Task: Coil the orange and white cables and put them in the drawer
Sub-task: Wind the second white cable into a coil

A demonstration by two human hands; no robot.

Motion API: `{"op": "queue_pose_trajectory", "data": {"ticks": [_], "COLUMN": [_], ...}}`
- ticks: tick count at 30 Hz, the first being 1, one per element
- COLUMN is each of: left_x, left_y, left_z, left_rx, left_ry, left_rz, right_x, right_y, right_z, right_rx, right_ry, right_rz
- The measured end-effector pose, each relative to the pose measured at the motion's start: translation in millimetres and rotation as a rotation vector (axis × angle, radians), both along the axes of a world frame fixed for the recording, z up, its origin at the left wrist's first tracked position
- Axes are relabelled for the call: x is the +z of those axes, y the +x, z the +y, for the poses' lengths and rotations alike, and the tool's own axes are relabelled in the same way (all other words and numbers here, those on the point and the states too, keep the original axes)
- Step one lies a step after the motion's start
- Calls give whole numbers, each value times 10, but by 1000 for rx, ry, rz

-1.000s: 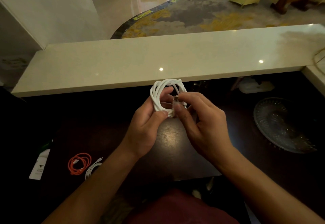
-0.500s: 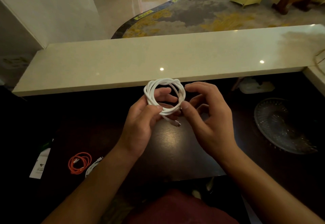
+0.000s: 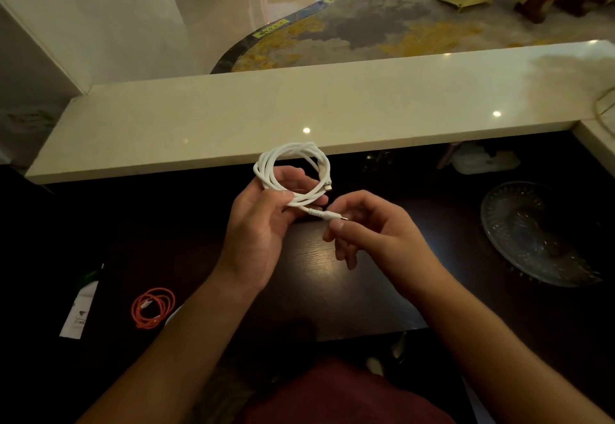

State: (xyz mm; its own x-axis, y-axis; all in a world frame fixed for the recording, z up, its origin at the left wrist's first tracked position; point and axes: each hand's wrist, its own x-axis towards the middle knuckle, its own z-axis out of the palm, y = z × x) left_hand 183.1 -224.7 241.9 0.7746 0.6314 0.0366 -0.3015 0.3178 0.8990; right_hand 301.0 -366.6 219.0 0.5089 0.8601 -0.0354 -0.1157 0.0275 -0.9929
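A white cable (image 3: 293,170) wound into a round coil hangs above the dark desk (image 3: 332,290), in front of the pale counter ledge. My left hand (image 3: 263,224) holds the coil at its lower left, thumb over the strands. My right hand (image 3: 369,227) pinches the cable's free plug end, which sticks out to the right of the coil. The other plug lies at the coil's right side. An orange cable (image 3: 153,307), coiled, lies low at the left in a dark space. A bit of another white cable shows beside it, mostly hidden by my left forearm.
A cut-glass dish (image 3: 539,234) sits on the desk at the right. A white card (image 3: 78,310) lies left of the orange cable. The cream counter ledge (image 3: 299,114) runs along the back; a pale object (image 3: 482,160) sits under its right end.
The coil has loosened and opened wider. My right hand has drawn the plug end out to the right and down, away from the coil. My left hand keeps its hold.
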Motion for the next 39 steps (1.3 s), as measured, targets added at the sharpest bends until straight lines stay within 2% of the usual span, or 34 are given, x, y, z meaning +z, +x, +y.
{"op": "queue_pose_trajectory", "data": {"ticks": [4,8,14,21,28,33,36,39], "left_x": [11,8,-91,-234,-478,-761,-978,-1208], "left_y": [-31,-68,-142,-454,-1041,-1514,-1790,-2029], "left_z": [6,34,88,237,494,666,661,586], "left_rx": [-43,-121,-257,-117,23,84,132,250], "left_ry": [-8,38,0,-58,115,203,153,24], "left_rz": [-20,-5,70,187,462,663,734,765], "right_x": [-95,22,164,37,-318,-655,-867,-1041], "right_y": [36,179,195,9,-446,-804,-1004,-1197], "right_z": [58,82,194,370,748,1018,1172,1287], "right_rx": [-13,-74,-69,-28,-35,58,148,265], "right_ry": [-165,-57,-32,-56,-163,-299,-384,-435], "right_rz": [-133,109,98,38,60,96,125,195]}}
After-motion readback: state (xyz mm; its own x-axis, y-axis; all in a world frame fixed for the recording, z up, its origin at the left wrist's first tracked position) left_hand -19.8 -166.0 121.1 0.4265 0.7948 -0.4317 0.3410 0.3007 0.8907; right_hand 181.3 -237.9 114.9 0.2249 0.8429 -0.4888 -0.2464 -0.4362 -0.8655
